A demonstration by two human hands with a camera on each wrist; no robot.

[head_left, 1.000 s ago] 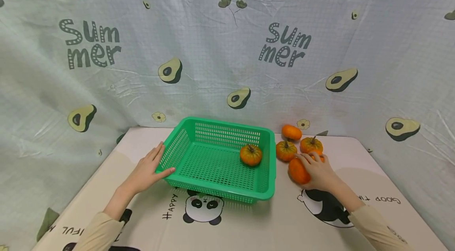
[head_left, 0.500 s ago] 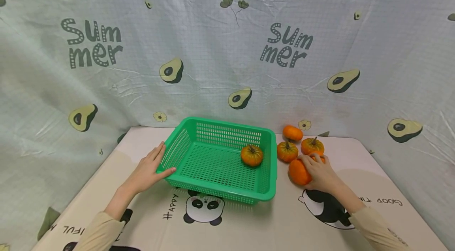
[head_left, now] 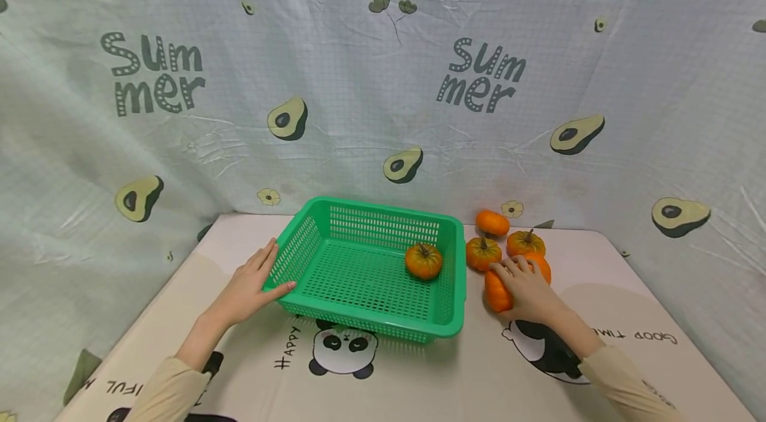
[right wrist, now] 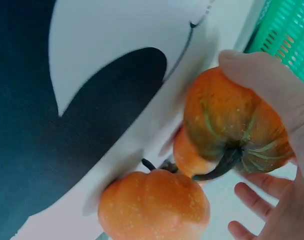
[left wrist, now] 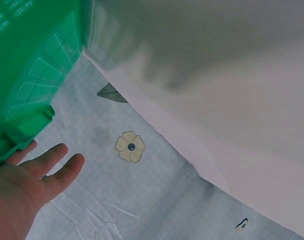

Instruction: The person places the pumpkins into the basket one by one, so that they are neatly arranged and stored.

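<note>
Nearer the shallow green plastic basket by a touch than half a second ago: my right hand and the round, ribbed orange pumpkin it grips, green streaks fanning from its dark stem. Thumb over one side, fingers curled round the other; whether it's off the pale panda-print tabletop, I can't tell. Gripping across the ribs and leaving that hooked stem free looks right to me; a firm, even squeeze should do. Close behind sits a speckled orange pumpkin, so straight up and gently, I'd judge, or that one may roll. Beyond it, two green-ribbed orange pumpkins, then a plain bright-orange pumpkin at the back. Inside the basket, right end, one streaked orange pumpkin. Far side: my left hand, fingers spread, lies against the left rim, a sensible brace.
</note>
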